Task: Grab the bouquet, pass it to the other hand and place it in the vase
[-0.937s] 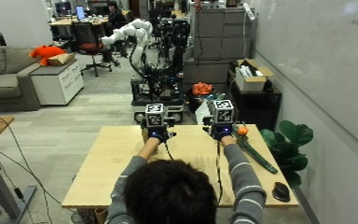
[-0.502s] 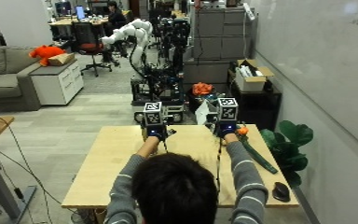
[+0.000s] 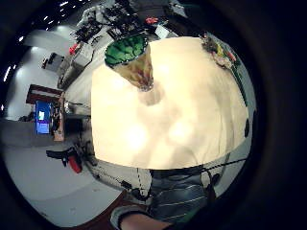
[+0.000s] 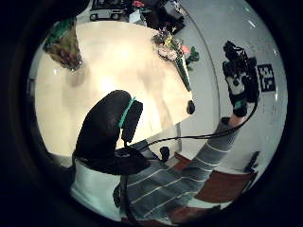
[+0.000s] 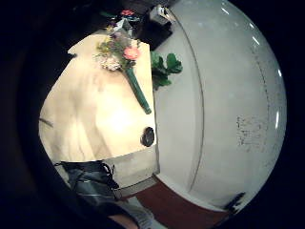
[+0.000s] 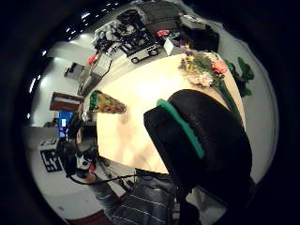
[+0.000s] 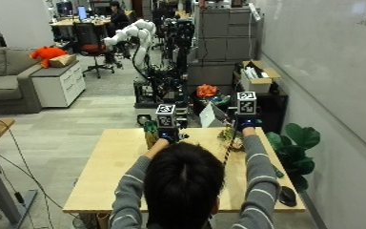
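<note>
Outside view: we list both hands, left hand [image 7: 167,135] and right hand [image 7: 246,125], raised, grip state untellable; bouquet [image 5: 121,62] on surface [image 7: 106,176], vase [image 3: 132,60] empty; all steps remain.

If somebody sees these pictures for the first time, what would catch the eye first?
Probably the bouquet with its pink flower, lying on the table near its right edge. Next, the green-rimmed vase standing on the table's far left part. Both gloved hands, left hand and right hand, are raised above the table.
</note>
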